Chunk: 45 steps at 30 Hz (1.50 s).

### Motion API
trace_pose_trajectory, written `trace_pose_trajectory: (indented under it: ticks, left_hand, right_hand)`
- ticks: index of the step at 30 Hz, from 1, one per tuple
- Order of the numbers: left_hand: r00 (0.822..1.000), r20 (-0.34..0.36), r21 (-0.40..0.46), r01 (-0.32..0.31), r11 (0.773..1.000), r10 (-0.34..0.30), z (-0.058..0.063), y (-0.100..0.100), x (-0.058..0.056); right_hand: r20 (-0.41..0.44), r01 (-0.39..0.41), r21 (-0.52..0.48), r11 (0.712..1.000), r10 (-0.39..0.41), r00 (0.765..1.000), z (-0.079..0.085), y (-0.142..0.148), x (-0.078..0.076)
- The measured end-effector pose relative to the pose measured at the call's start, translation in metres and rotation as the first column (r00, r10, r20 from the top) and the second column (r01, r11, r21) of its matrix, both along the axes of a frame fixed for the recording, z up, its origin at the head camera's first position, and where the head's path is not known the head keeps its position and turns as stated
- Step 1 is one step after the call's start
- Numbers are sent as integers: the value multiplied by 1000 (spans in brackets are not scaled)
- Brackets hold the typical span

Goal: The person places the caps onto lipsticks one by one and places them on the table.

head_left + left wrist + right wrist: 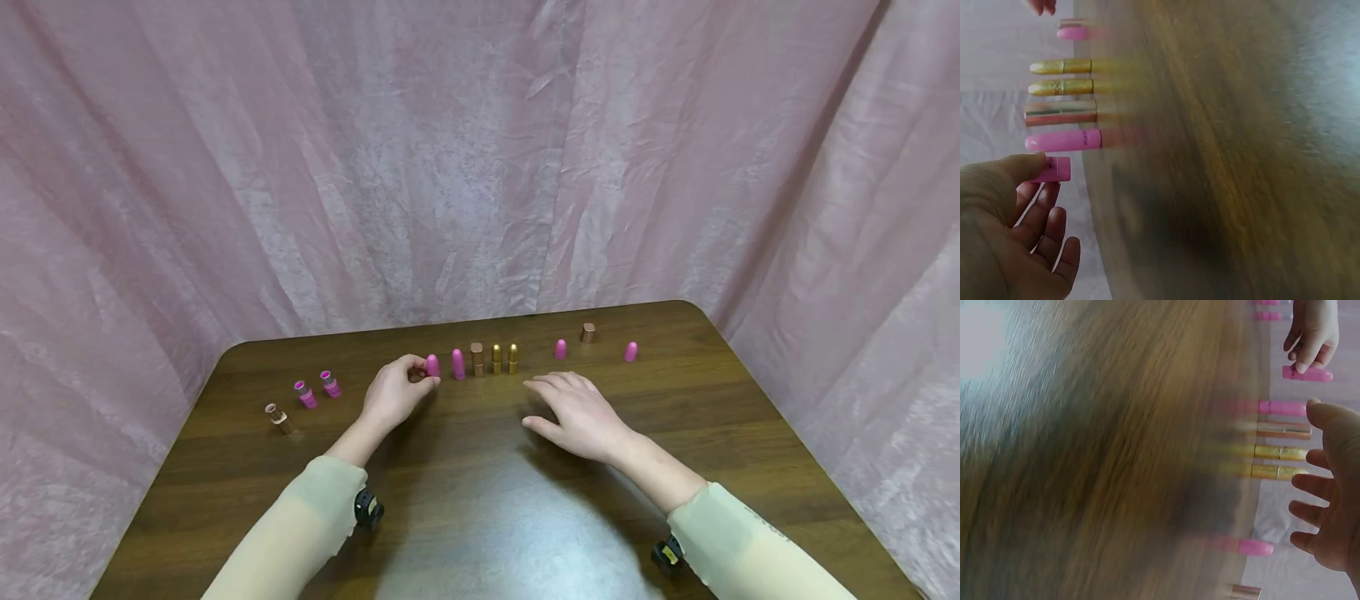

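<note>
Looking at a pink velvety curtain (450, 167) across the whole back, then a brown wooden tabletop (465, 475) in front of it. Down a size, spotting a right hand (579, 420) spread loose above the tabletop, with fingers apart and gripping nothing. Also spotting a left hand (392, 394), with thumb and fingers pinching a capped pink lipstick (432, 366). Can't really tell about contact between that one and the tabletop, tbh.

Judging by the layout, would call this capping lipsticks and lining them up, a bit over halfway through. Counting four as done: a standing pink lipstick (458, 365) just beside the pinched one, then a rose-gold lipstick (477, 360), then two gold lipsticks (497, 360), all upright and closed. Would count the pinched one as number five, capped but not let go yet.

Left to do, apparently: two open pink tubes (307, 399) and an open rose-gold tube (280, 419) over on the left. Smallest of all, noting two loose pink caps (561, 349) and a rose-gold cap (588, 334) over on the right, so likely three matching pairs to go
</note>
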<state>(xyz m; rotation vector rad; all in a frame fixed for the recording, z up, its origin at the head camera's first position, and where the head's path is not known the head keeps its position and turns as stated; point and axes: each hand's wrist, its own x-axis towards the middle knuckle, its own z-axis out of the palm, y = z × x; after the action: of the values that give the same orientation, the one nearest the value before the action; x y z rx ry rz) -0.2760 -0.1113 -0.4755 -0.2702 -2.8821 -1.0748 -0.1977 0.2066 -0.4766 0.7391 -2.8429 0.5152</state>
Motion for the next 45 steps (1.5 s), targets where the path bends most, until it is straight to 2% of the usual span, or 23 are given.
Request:
trace_pose_trajectory:
  ticks: [4,8,18,24,31,36,41,45]
  left_hand:
    - [1000,16,-10,-20,1000,20,-5,4,-10]
    - [998,46,-12,-44,999,44,-8,8,-15]
    - [994,89,-18,-66,998,67,-16,18,-21]
    - [993,90,-33,-72,997,75,-21,18,-25]
    - [993,91,-2,-75,997,75,-23,17,-24]
    - [997,53,-37,-58,998,60,-22,6,-22]
    - [999,13,-104,-31,994,32,-12,-6,-17]
    - [999,-30,-200,37,979,-43,0,-13,-12]
  right_hand:
    - [4,23,48,999,-24,1000,-3,5,-2]
    - [-3,28,84,996,-28,1000,-7,10,-4]
    - [21,45,110,993,-48,999,-17,18,-4]
    - [35,40,104,994,-44,998,-18,20,-2]
    - [39,40,102,994,-44,998,-20,22,-1]
    - [42,39,92,995,-43,998,-21,22,-1]
    - [47,54,95,994,-59,997,-19,28,-1]
    - [44,74,90,993,-78,996,-18,35,-3]
